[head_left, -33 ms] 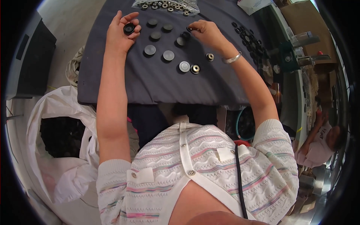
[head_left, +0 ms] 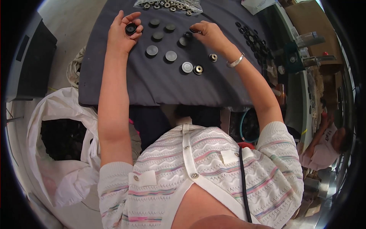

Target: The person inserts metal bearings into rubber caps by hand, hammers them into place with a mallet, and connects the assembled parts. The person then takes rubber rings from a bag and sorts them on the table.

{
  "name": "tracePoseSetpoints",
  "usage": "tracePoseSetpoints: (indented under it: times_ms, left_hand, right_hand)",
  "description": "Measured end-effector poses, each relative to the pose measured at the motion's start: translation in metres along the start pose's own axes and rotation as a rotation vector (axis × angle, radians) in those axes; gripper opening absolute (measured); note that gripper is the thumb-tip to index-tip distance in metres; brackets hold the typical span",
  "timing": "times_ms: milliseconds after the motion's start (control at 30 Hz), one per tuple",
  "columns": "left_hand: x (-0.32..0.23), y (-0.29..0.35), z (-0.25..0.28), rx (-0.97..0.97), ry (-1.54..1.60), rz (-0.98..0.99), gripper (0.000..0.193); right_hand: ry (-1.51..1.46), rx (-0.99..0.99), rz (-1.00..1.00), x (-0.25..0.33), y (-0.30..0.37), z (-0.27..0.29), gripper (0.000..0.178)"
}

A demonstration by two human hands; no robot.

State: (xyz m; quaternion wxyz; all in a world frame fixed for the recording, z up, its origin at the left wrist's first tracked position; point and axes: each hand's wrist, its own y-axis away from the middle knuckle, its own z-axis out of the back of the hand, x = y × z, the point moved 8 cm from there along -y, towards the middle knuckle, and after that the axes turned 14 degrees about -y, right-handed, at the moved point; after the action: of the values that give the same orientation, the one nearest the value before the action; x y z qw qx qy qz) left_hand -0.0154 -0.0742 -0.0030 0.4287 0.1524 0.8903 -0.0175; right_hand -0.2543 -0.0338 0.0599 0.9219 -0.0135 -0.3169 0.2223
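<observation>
At the table's far left, my left hand (head_left: 124,32) is turned palm up, its fingers curled around a black round cap (head_left: 130,28). My right hand (head_left: 210,35) pinches a small dark disc (head_left: 193,30), partly hidden by the fingertips. Just below that pinch, a black ring-like piece (head_left: 187,36) rests against a grey disc (head_left: 183,41). Between my hands lie several grey round discs (head_left: 171,56) on the cloth. Nearer to me, a paler disc (head_left: 187,67) touches a brass-centred round piece (head_left: 198,70); another brass-centred piece (head_left: 213,57) lies below my right wrist.
A clear bag of metal rings (head_left: 169,5) lies at the far edge of the dark cloth-covered table (head_left: 126,89). Several black rings (head_left: 251,38) spread at right beside a green clamp-like device (head_left: 293,59). A white sack (head_left: 61,99) with black pieces stands at left. Another person (head_left: 328,145) is at right.
</observation>
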Motion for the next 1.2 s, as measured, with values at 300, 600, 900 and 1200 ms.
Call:
tracePoseSetpoints:
  times_ms: [300,600,900,1200]
  left_hand:
    - [0.002,-0.002,-0.001,0.0,-0.012,0.0,0.043]
    - [0.001,-0.004,-0.001,0.022,0.0,0.001,0.04]
    - [0.003,-0.004,0.0,0.008,0.009,0.007,0.038]
    - [0.0,-0.001,-0.001,0.008,0.011,-0.006,0.036]
  right_hand:
    - [0.255,0.036,0.11,0.0,0.006,-0.024,0.014]
    - [-0.441,0.134,-0.35,-0.018,0.031,-0.018,0.019]
    - [-0.201,0.109,-0.566,-0.027,0.036,-0.001,0.025]
    - [0.27,0.258,-0.189,-0.005,0.038,-0.008,0.026]
